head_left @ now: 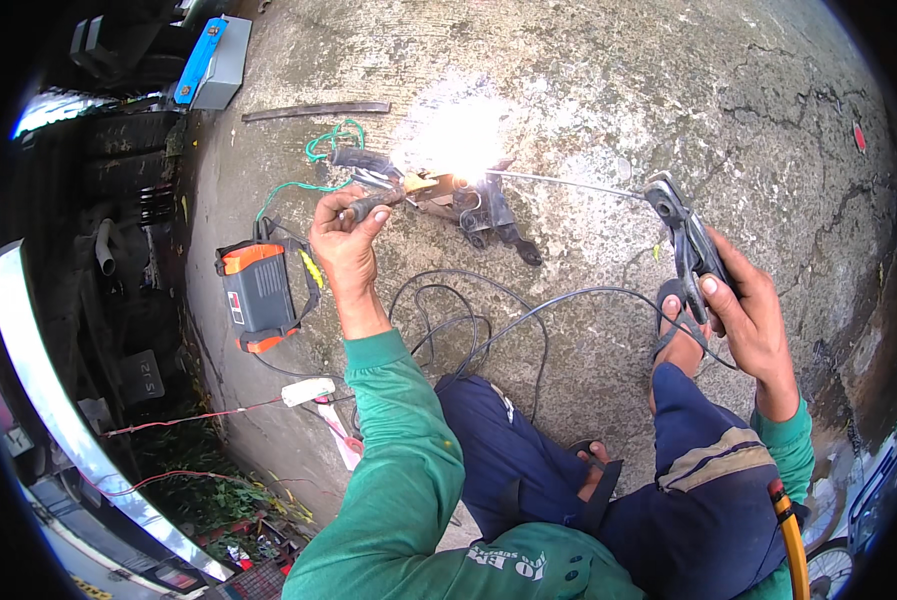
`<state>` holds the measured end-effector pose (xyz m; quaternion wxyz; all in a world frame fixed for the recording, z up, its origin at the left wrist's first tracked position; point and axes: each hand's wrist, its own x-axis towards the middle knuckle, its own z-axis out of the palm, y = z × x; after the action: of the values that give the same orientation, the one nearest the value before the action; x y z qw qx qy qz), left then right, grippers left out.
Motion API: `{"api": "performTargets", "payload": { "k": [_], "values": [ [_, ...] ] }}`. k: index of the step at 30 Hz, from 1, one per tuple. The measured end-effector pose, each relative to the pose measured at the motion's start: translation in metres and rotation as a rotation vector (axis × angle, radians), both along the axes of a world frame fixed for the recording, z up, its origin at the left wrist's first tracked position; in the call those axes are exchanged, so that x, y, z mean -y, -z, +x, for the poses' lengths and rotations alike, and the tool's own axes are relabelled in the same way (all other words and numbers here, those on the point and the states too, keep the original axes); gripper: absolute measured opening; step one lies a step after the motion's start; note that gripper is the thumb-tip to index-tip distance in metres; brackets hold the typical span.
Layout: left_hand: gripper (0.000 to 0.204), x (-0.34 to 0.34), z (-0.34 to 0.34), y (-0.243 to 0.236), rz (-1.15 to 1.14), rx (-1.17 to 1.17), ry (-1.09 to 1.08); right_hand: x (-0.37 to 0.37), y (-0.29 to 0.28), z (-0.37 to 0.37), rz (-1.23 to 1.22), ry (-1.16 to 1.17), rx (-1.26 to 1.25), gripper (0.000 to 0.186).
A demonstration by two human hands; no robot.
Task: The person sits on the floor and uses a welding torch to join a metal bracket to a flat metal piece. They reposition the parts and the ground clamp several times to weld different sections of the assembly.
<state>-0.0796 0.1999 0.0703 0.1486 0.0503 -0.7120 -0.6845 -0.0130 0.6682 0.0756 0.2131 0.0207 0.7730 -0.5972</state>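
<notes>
My right hand is wrapped round a black electrode holder. A thin welding rod runs leftward from its jaws to a dark metal part on the concrete. A white arc glares at the rod's tip, hiding the contact and part of the metal. My left hand is closed on a dark cylindrical handle, which points toward the glowing end of the part. Whether the handle is joined to that part, I cannot tell. Just beyond it lies a dark tube-like piece.
An orange-and-black welding machine stands at left. Black cable loops across the concrete toward the holder. Beyond lie a flat metal bar, green wire and a blue-grey box. A white power strip lies beside my left forearm.
</notes>
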Motion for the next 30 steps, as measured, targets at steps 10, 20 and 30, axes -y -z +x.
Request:
{"api": "performTargets", "payload": {
  "k": [10, 20, 30],
  "values": [
    [0.042, 0.015, -0.002, 0.012, -0.038, -0.057, 0.038, 0.0, 0.006, 0.004, -0.074, 0.063, -0.065, 0.056],
    [0.04, 0.014, -0.001, 0.012, -0.008, -0.085, 0.054, 0.003, 0.008, 0.004, -0.067, 0.061, -0.08, 0.054],
    [0.04, 0.016, -0.001, 0.013, -0.004, -0.083, 0.058, 0.004, 0.004, 0.002, -0.041, 0.041, -0.05, 0.051]
  ]
}}
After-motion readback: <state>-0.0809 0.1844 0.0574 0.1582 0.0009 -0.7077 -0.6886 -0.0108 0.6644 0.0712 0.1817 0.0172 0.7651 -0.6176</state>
